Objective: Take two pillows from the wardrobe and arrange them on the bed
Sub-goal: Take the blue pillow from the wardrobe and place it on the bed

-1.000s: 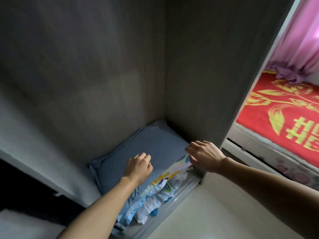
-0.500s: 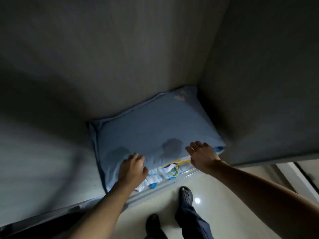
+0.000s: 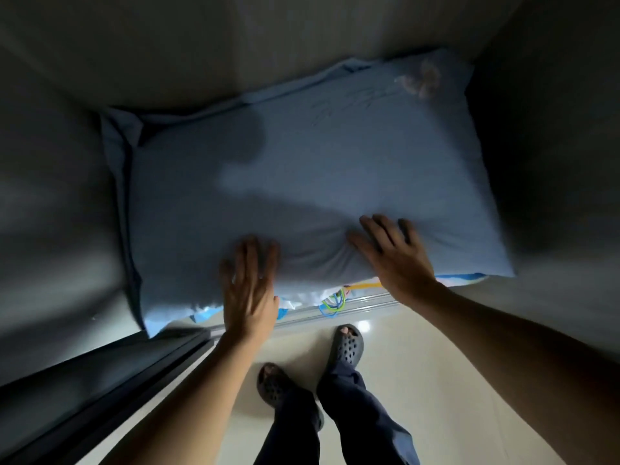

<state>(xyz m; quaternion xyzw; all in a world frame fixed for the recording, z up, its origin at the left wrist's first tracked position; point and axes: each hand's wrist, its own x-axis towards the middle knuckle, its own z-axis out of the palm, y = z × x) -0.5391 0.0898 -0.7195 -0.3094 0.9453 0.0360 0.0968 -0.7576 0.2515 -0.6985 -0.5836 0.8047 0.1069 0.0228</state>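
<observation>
so both my hands lie flat, fingers spread, on the blue pillow's (image 3: pixel 318 169) near edge, left hand (image 3: pixel 250 290) and right hand (image 3: pixel 392 260) side by side; its long axis runs left-right in front of me, neither hand gripping

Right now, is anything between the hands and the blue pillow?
Nothing visible. The left hand and right hand lie flat, fingers spread, on the near edge of the blue pillow, which sits on a patterned pillow in the wardrobe.
</observation>
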